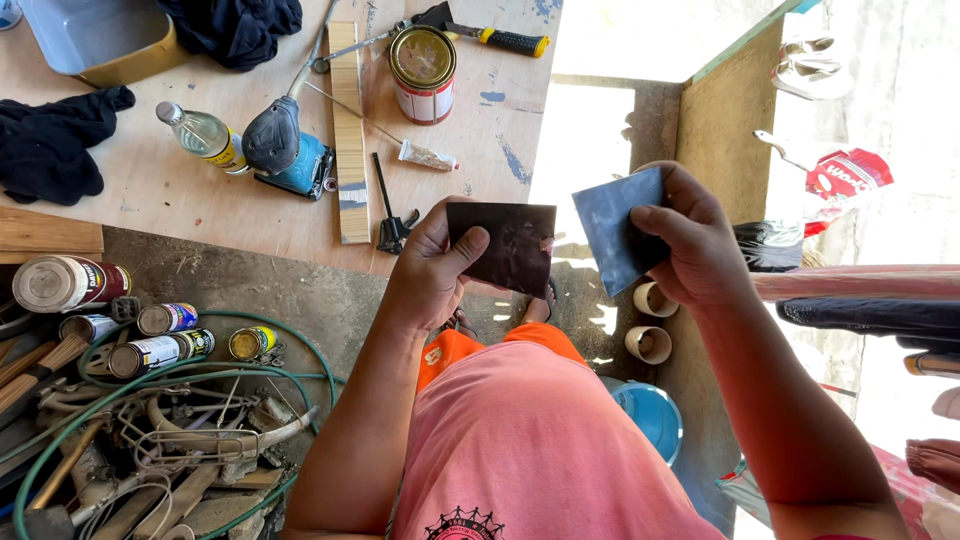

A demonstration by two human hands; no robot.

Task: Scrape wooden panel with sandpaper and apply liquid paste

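My left hand [432,268] holds a dark, worn square sheet of sandpaper [505,246] by its left edge, thumb on top. My right hand [692,243] pinches a second sheet [612,222], grey-blue and slightly curled, just right of the first. The two sheets sit side by side, nearly touching, above my pink shirt and orange shorts.
A plywood workbench [180,200] at upper left carries a blue power sander [285,150], a wood strip [349,130], a tin can [423,72], a clear bottle [203,135], a hammer [490,38] and dark cloths. Spray cans, green hose [150,385] and scrap lie lower left. A blue bucket [652,412] stands below.
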